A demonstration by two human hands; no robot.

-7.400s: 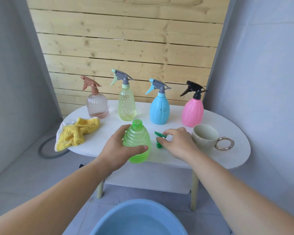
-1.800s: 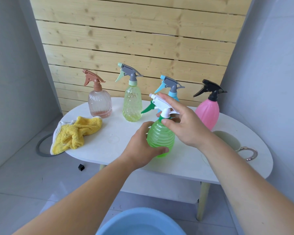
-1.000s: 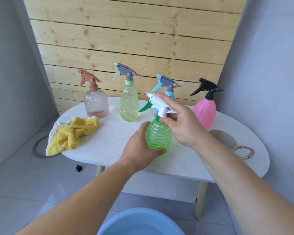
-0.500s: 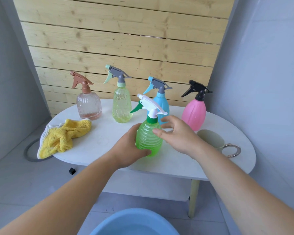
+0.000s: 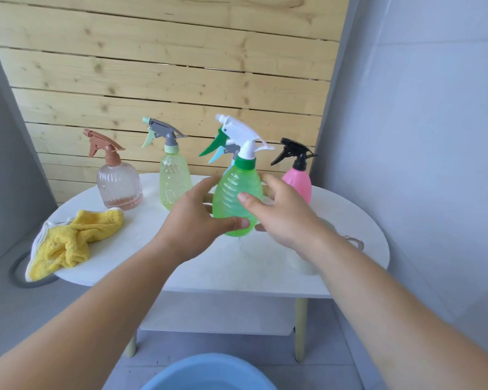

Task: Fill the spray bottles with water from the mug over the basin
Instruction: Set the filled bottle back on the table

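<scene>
A green ribbed spray bottle (image 5: 235, 192) with a white and green trigger head stands upright over the middle of the white table (image 5: 141, 249). My left hand (image 5: 192, 220) wraps its left side, thumb across the lower front. My right hand (image 5: 282, 218) cups its right side, thumb pressed on the front. The cream mug (image 5: 302, 266) sits at the right, mostly hidden behind my right forearm; only its ring handle (image 5: 355, 243) shows well. The blue basin (image 5: 209, 372) lies on the floor below me, at the bottom edge.
Along the back stand a clear pink bottle (image 5: 119, 187), a yellow-green bottle (image 5: 175, 184) and a pink bottle (image 5: 297, 181); a blue bottle (image 5: 226, 171) is mostly hidden behind the green one. A yellow cloth (image 5: 74, 240) lies at the table's left edge.
My right hand has come down from the trigger head to the side of the bottle's body. The green bottle has shifted farther from me, towards the back row.
</scene>
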